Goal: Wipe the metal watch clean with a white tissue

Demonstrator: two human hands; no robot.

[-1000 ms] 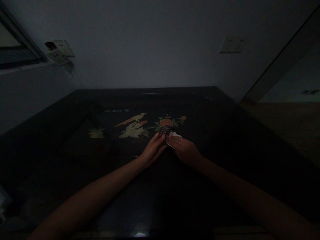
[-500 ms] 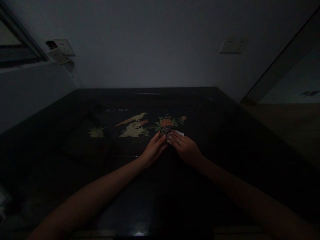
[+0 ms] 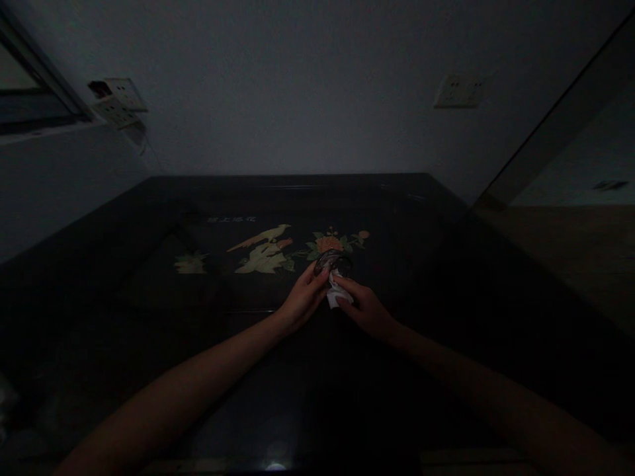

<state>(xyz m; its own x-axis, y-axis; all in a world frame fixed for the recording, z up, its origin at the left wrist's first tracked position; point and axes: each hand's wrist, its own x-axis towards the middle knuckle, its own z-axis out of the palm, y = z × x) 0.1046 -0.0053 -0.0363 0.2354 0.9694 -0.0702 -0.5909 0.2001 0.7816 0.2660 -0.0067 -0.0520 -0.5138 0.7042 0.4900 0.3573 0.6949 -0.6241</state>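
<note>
A pale, textured wall (image 3: 297, 99) rises in dim light behind a glossy black table (image 3: 248, 377) whose near corners sink into shadow. At the left edge, a pale object (image 3: 6, 403) is cut off by the frame and too dim to name. Two bare forearms reach in from below, their upper ends out of view. On the tabletop, a yellow-green bird design (image 3: 262, 254) sits left of an orange flower design (image 3: 329, 243), its lower part hidden behind the object in hand; the small pale characters above the bird are hard to read. White wall sockets (image 3: 459, 90) show dimly at right, with more at left.

The left hand (image 3: 305, 296) grips the left side of a dark rounded object (image 3: 326, 260), thumb in front. The object, at the table's middle just below the flower, looks shiny and curved with a thin dark rim at right; its exact kind cannot be told. The right hand (image 3: 370, 311) pinches a crumpled white cloth or tissue (image 3: 337, 299) against its lower right side. Half a second earlier, the white piece lay higher, across the object's right side; now it hangs lower, baring more rim.
</note>
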